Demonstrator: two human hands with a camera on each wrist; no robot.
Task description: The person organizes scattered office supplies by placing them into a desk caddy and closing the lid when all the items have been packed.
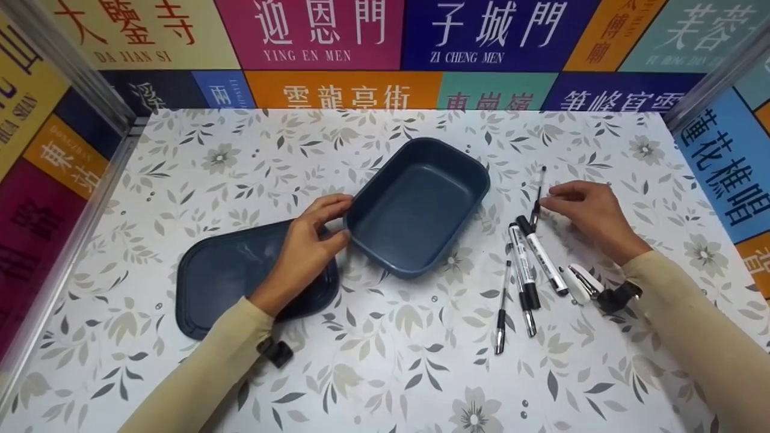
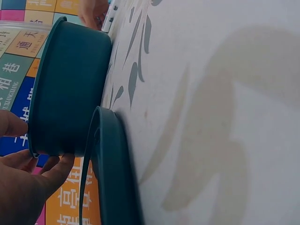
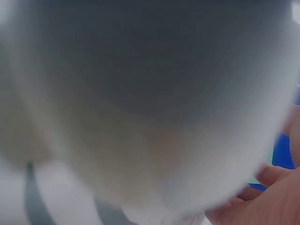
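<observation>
At the middle of the table stands a dark blue lidless box [image 1: 415,204]. My left hand [image 1: 310,240] rests against its left side, fingertips and thumb at the rim. In the left wrist view, these fingers [image 2: 58,173] touch the box's outer wall [image 2: 70,89]. Under this hand and forearm lies a matching blue lid [image 1: 228,288], partly hidden. My right hand [image 1: 592,210] is low at the right, thumb tip right at a slim black pen [image 1: 537,201], index fingertip just beside it. In the right wrist view, part of this hand [image 3: 262,201] shows at the lower right.
Below that pen lie two white-and-black markers [image 1: 544,255], another pen [image 1: 528,316] partly under them, and a separate black pen [image 1: 501,313]. A white stapler [image 1: 582,284] lies near the right wrist. Printed panels [image 1: 337,90] border the table. A blurred pale shape fills most of the right wrist view.
</observation>
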